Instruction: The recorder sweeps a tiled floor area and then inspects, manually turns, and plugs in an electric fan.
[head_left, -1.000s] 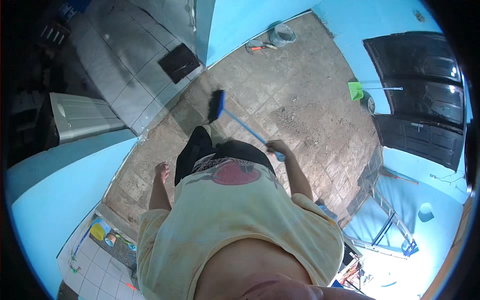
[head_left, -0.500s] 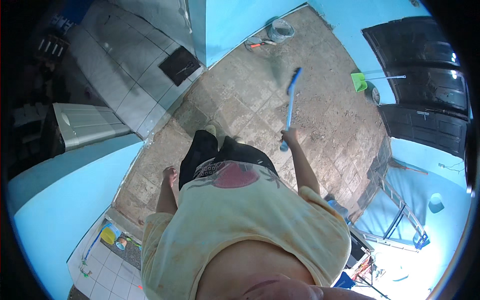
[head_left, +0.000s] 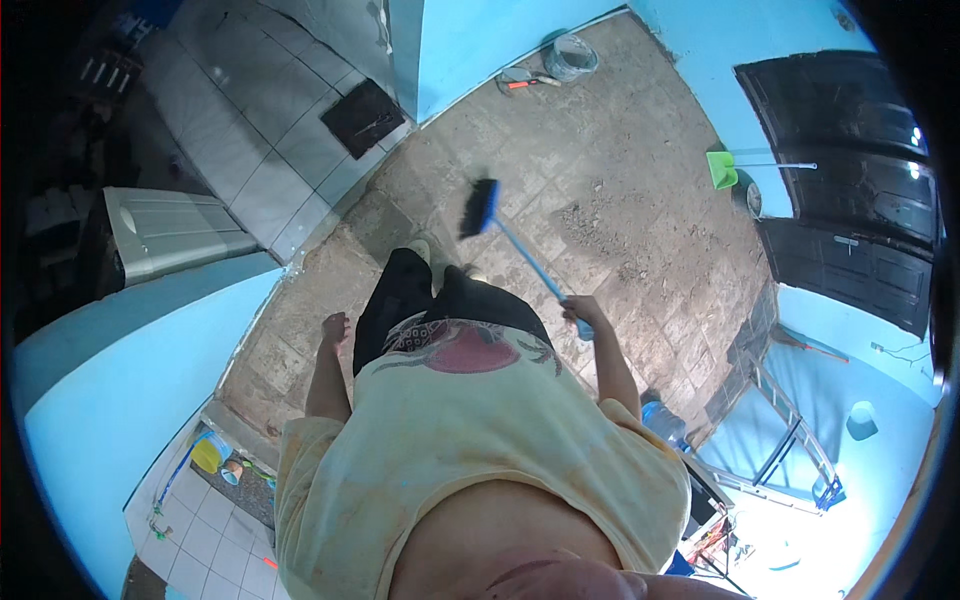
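A broom (head_left: 532, 264) with a light-blue handle and dark bristles is in my right hand (head_left: 584, 313), closed round the upper end of its handle. Its head is ahead of my feet, bristles turned to the left; whether they touch the floor I cannot tell. Loose dirt and crumbs (head_left: 580, 222) lie on the worn tiled floor (head_left: 400, 200), to the right of the broom head. My left hand (head_left: 337, 327) hangs at my left side, fingers loosely curled, with nothing visible in it.
A grey bucket (head_left: 571, 60) and an orange-handled tool (head_left: 522, 84) stand by the far wall. On the right are a green dustpan (head_left: 720, 170), a dark door (head_left: 850, 180) and a ladder (head_left: 790, 415). A dark square mat (head_left: 361, 118) lies on white tiles at left.
The broom head has swung from far right to the left and closer to my feet. My right hand has come slightly back towards me; my left hand hardly moved.
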